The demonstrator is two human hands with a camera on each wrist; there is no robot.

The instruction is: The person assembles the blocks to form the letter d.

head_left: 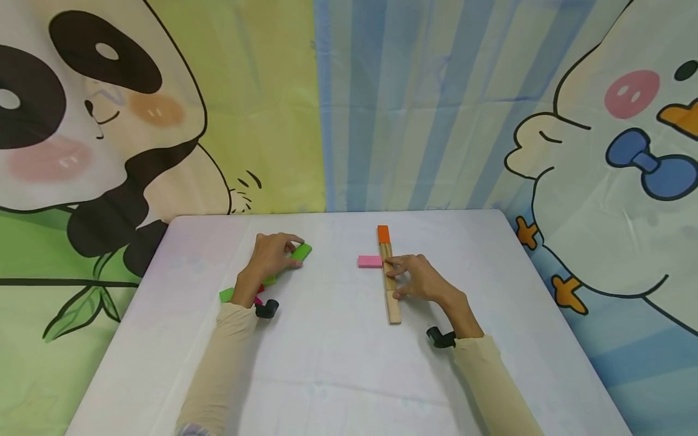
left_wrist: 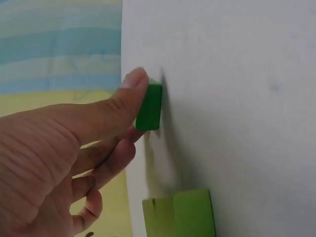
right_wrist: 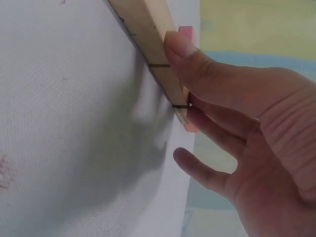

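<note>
from my seat i watch the left hand (head_left: 271, 251) pinch a green block (head_left: 302, 252) between thumb and fingertips, a narrow grip, over the left far part of the white table (head_left: 338, 363). i can't tell whether that block touches the cloth. just nearer to me, below the hand, lie a second green block (head_left: 269, 280) and a red piece (head_left: 260, 289), partly covered by the wrist; a third green block (head_left: 226, 295) shows left of the cuff.

the right hand (head_left: 418, 277) has its fingers moderately spread, thumb and fingertips touching a wooden row (head_left: 392, 306), right of the table's middle. i can't tell whether they pinch it. the row runs near to far, made of pieces laid end to end, with an orange block (head_left: 384, 234) at its far end and a pink block (head_left: 370, 261) sticking out on its left side, by the fingertips.

behind the table i see a patterned backdrop (head_left: 272, 121), a panda on the left, a white bird on the right.
</note>
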